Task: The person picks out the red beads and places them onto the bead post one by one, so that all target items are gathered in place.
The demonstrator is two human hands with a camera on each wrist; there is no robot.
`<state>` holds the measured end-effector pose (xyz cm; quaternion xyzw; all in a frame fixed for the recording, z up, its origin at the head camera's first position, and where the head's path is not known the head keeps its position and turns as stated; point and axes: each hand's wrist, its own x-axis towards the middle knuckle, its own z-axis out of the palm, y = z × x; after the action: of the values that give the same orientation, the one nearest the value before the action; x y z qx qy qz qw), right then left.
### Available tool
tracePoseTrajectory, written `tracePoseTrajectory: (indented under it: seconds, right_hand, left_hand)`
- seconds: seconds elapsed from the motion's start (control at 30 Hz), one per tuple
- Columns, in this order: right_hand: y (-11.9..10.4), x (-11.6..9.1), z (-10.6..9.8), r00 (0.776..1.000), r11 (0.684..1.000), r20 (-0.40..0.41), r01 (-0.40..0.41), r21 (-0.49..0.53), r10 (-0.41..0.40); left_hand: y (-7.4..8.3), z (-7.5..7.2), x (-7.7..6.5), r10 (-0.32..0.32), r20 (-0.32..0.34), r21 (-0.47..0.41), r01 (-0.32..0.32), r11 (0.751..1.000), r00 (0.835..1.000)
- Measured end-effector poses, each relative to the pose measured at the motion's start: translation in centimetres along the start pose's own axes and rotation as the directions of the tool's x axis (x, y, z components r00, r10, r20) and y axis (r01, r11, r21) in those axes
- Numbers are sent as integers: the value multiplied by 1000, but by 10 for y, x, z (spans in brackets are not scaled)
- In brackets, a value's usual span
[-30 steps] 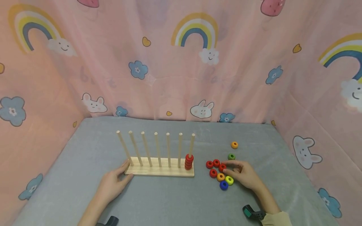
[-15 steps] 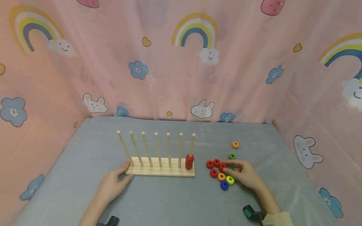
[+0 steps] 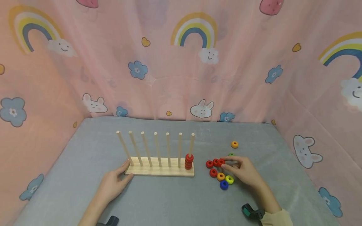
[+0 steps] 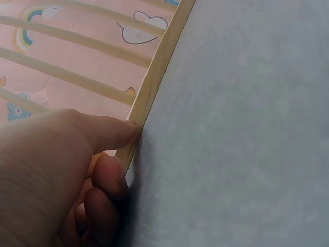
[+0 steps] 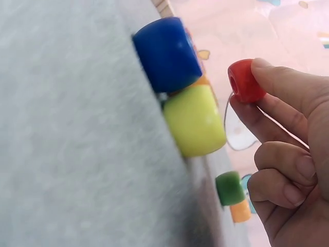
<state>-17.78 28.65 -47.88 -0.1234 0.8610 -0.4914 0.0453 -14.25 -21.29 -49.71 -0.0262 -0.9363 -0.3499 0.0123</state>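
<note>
My left hand (image 3: 113,183) grips the left end of a wooden peg rack (image 3: 161,171), thumb on the front edge and fingers at its left side. Several upright pegs stand on the base, and the rightmost carries a stack of red beads (image 3: 189,162). Between thumb and fingertips of my right hand (image 3: 244,171) is a red bead (image 5: 247,81), raised off the cloth in the right wrist view. Below and beside it lie other red beads (image 3: 213,173), an orange bead (image 3: 221,176), a yellow bead (image 3: 229,180) and a blue bead (image 3: 224,185).
Behind the right hand sits a green bead (image 5: 230,188), partly covered in the head view. Farther back lies another orange bead (image 3: 234,144). A grey cloth (image 3: 169,204) covers the table, and a pink patterned curtain (image 3: 169,88) encloses the back and sides.
My right hand has lifted the red bead slightly up and away from the cluster, now covering more of the green bead. The left hand and rack keep their place.
</note>
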Motion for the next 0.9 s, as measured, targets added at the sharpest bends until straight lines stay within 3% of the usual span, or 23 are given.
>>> tracePoseTrajectory:
  seconds: [0.23,0.53,0.67,0.9]
  right_hand:
    - [-13,4,-1,999,999,-23,43,-19,-43]
    - [-38,6,1,997,999,-73,23,-25,-24]
    - [-49,7,1,992,998,-109,51,-37,-55]
    - [-66,9,2,980,989,-143,129,-65,-137]
  left_hand:
    - [-1,0,-1,6,-7,21,-6,1000,1000]
    - [-3,2,-1,-6,5,15,6,1000,1000]
    - [-1,1,0,-37,29,-5,38,999,999]
    - [0,0,-2,3,-1,35,-3,999,1000]
